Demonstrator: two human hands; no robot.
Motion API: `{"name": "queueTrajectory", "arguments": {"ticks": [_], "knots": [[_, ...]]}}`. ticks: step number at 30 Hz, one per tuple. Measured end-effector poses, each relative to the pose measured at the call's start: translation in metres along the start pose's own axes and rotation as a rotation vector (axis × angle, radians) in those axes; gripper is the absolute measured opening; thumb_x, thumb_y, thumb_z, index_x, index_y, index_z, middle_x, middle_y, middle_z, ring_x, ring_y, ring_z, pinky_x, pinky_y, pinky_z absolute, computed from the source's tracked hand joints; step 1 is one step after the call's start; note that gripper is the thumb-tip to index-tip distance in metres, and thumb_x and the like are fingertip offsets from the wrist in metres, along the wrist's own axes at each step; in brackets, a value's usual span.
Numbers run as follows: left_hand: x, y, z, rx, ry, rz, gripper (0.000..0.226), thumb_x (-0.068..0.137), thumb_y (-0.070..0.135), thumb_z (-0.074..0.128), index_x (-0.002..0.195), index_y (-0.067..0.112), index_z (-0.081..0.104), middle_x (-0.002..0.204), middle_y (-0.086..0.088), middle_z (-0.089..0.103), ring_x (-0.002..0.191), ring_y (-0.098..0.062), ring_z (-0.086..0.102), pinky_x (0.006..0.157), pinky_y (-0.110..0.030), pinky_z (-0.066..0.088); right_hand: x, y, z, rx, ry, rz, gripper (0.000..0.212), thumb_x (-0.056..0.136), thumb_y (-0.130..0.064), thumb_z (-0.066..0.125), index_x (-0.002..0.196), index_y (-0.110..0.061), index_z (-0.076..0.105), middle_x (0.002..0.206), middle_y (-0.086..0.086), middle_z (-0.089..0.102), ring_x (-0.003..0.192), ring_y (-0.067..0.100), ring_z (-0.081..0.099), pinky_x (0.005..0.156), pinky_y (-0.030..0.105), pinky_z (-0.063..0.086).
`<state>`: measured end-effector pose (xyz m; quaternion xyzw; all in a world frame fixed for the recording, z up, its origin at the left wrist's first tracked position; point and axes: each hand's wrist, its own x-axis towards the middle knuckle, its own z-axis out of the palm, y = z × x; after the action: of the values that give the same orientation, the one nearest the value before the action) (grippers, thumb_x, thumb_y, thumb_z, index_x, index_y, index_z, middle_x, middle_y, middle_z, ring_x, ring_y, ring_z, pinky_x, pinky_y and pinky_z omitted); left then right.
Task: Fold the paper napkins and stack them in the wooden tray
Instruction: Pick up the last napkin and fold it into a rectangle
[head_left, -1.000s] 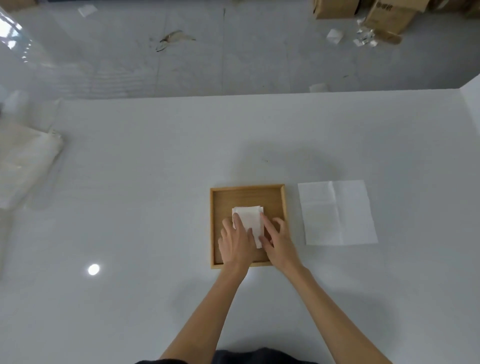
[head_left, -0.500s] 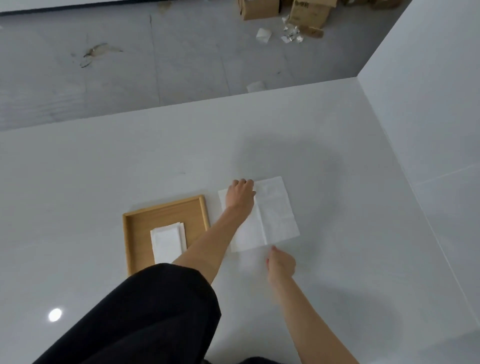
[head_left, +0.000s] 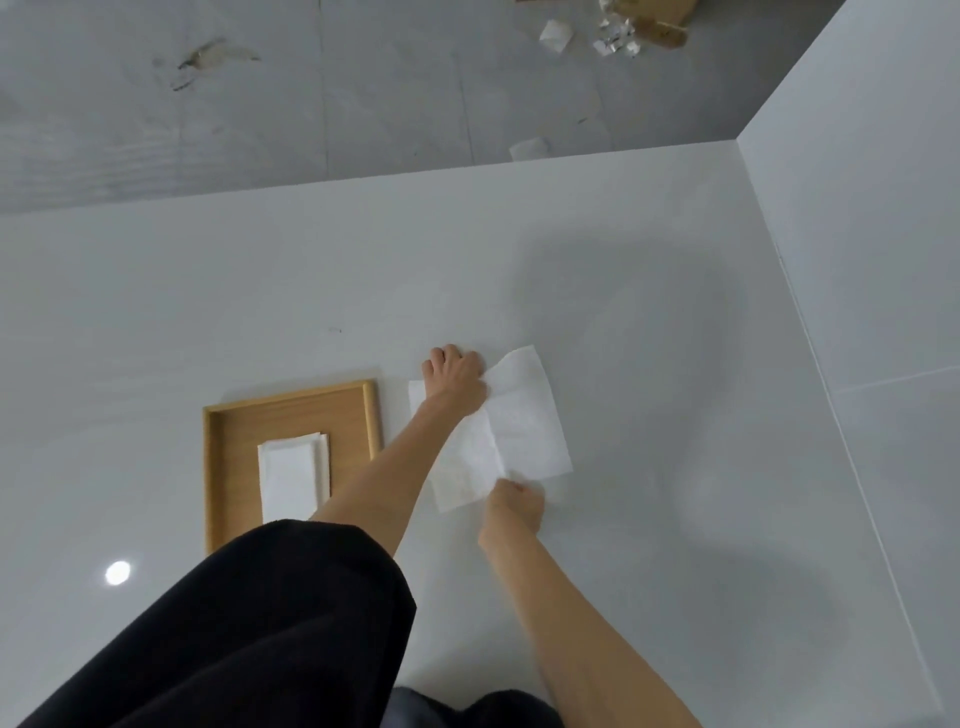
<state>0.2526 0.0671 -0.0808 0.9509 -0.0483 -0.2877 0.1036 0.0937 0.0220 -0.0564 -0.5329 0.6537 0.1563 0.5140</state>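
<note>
An unfolded white paper napkin (head_left: 524, 421) lies on the white table, right of the wooden tray (head_left: 214, 467). My left hand (head_left: 454, 376) reaches across and grips the napkin's far edge near its top left corner, where the paper lifts and creases. My right hand (head_left: 514, 506) pinches the napkin's near edge. Inside the tray rests a folded white napkin stack (head_left: 291, 475), with nothing touching it. My black sleeve hides the tray's near side.
The white table (head_left: 649, 322) ends at a far edge with grey floor beyond. A white panel (head_left: 857, 260) rises along the right side. Paper scraps (head_left: 556, 36) and cardboard boxes (head_left: 660, 21) lie on the floor at the top right.
Both hands left the folded napkin in the tray and moved right to the flat napkin. They now grip its far and near edges, and the far edge has begun to lift.
</note>
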Motion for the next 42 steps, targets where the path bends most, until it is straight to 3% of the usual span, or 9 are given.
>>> {"name": "queueTrajectory", "arguments": {"ticks": [3, 6, 12, 21, 28, 34, 36, 39, 42], "knots": [[-0.021, -0.006, -0.005, -0.168, -0.021, 0.038, 0.014, 0.097, 0.017, 0.048, 0.11, 0.012, 0.05, 0.11, -0.01, 0.06, 0.113, -0.034, 0.052, 0.096, -0.039, 0.033, 0.003, 0.003, -0.021, 0.024, 0.011, -0.153, 0.013, 0.09, -0.01, 0.055, 0.101, -0.007, 0.061, 0.089, 0.007, 0.067, 0.085, 0.03, 0.062, 0.07, 0.031, 0.044], [-0.046, -0.014, -0.009, -0.455, -0.086, 0.025, 0.02, 0.097, 0.015, 0.053, 0.115, 0.013, 0.044, 0.102, -0.007, 0.056, 0.099, -0.032, 0.057, 0.087, -0.04, 0.043, 0.001, 0.004, -0.054, 0.056, -0.019, -0.294, 0.012, 0.091, -0.01, 0.057, 0.103, -0.013, 0.053, 0.092, 0.004, 0.063, 0.088, 0.027, 0.061, 0.076, 0.033, 0.046], [-0.083, -0.026, 0.002, -0.737, -0.188, -0.018, 0.068, 0.093, 0.017, 0.069, 0.149, 0.02, 0.029, 0.124, -0.009, 0.052, 0.111, -0.027, 0.053, 0.097, -0.038, 0.044, 0.018, 0.013, -0.092, 0.085, -0.281, -0.341, 0.067, 0.081, 0.009, 0.045, 0.128, -0.038, 0.042, 0.095, 0.01, 0.062, 0.085, 0.026, 0.064, 0.082, 0.046, 0.057], [-0.154, -0.06, 0.054, -0.998, -0.353, -0.046, 0.073, 0.09, 0.005, 0.069, 0.15, 0.031, 0.038, 0.137, -0.009, 0.055, 0.118, -0.03, 0.061, 0.099, -0.048, 0.054, 0.018, 0.045, -0.141, -0.119, -0.314, -0.364, 0.061, 0.085, 0.018, 0.033, 0.135, -0.008, 0.058, 0.077, -0.003, 0.052, 0.055, 0.009, 0.047, 0.039, 0.011, 0.037], [-0.201, -0.071, 0.054, -1.04, -0.288, -0.012, 0.038, 0.096, 0.002, 0.061, 0.12, 0.031, 0.068, 0.129, -0.01, 0.066, 0.107, -0.025, 0.068, 0.095, -0.038, 0.058, 0.009, 0.06, -0.159, -0.316, -0.332, -0.649, 0.065, 0.086, 0.013, 0.034, 0.137, -0.019, 0.058, 0.146, 0.005, 0.051, 0.118, 0.023, 0.058, 0.072, 0.019, 0.054], [-0.233, -0.077, -0.017, -1.108, -0.144, 0.114, 0.05, 0.094, 0.003, 0.064, 0.139, 0.025, 0.059, 0.135, -0.006, 0.061, 0.116, -0.021, 0.063, 0.102, -0.035, 0.053, -0.037, 0.011, -0.158, -0.307, -0.318, -0.957, 0.06, 0.09, 0.01, 0.038, 0.134, -0.024, 0.059, 0.14, -0.003, 0.055, 0.113, 0.017, 0.056, 0.092, 0.038, 0.054], [-0.246, -0.084, -0.047, -1.114, -0.083, 0.168, 0.054, 0.093, 0.002, 0.065, 0.139, 0.028, 0.057, 0.137, -0.004, 0.061, 0.119, -0.02, 0.062, 0.104, -0.036, 0.052, -0.063, -0.012, -0.157, -0.287, -0.35, -1.059, 0.059, 0.09, 0.011, 0.04, 0.134, -0.023, 0.059, 0.137, -0.01, 0.054, 0.12, 0.01, 0.054, 0.102, 0.03, 0.047], [-0.273, -0.099, -0.098, -1.117, 0.041, 0.231, 0.054, 0.092, 0.006, 0.067, 0.134, 0.04, 0.06, 0.133, -0.003, 0.064, 0.119, -0.023, 0.063, 0.103, -0.042, 0.053, -0.113, -0.047, -0.157, -0.225, -0.441, -1.166, 0.055, 0.093, 0.007, 0.047, 0.129, -0.031, 0.062, 0.117, -0.019, 0.063, 0.078, -0.001, 0.055, 0.079, 0.013, 0.044], [-0.306, -0.115, -0.151, -1.115, 0.204, 0.277, 0.051, 0.093, 0.006, 0.066, 0.132, 0.038, 0.062, 0.128, -0.006, 0.065, 0.115, -0.031, 0.063, 0.1, -0.046, 0.055, -0.172, -0.074, -0.158, -0.172, -0.56, -1.29, 0.048, 0.097, -0.002, 0.055, 0.128, -0.037, 0.063, 0.117, -0.028, 0.062, 0.074, 0.008, 0.049, 0.081, 0.012, 0.044]]}}
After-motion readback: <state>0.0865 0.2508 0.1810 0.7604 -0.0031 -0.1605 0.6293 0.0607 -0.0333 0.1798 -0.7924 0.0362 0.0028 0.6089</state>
